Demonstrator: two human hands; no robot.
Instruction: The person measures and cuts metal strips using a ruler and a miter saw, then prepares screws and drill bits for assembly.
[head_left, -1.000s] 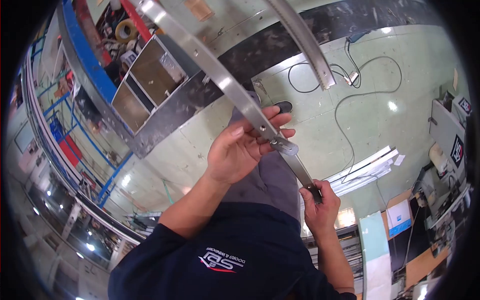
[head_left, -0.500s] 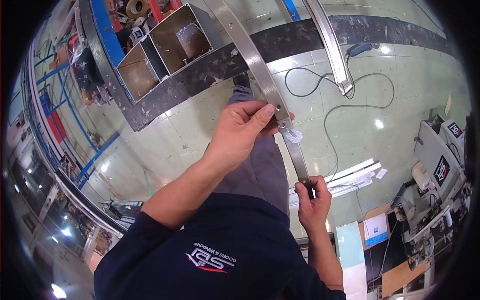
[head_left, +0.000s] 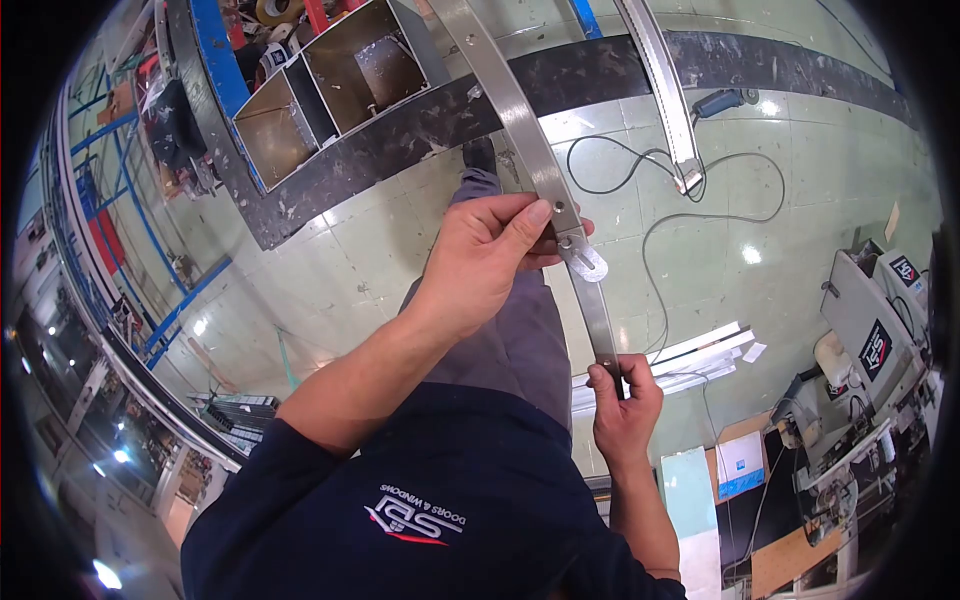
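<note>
A long metal bar with drilled holes runs from the top of the view down between my two hands. My left hand pinches it near the middle, thumb on top beside a hole and fingertips showing past the far edge. A small slotted silver bracket sits on the bar just below that thumb, tilted off to its right side. Around the bar's lower end, my right hand is closed, thumb on one side and fingers on the other.
A dark, paint-marked workbench frame crosses ahead, with a divided metal box at its left. Another metal profile overhangs at right. An angle grinder and looping cable lie on the floor, near white strips. Machines stand at right.
The slotted bracket has turned slightly, its flat face now showing more clearly. Both hands keep their hold on the bar, and the view has shifted a little.
</note>
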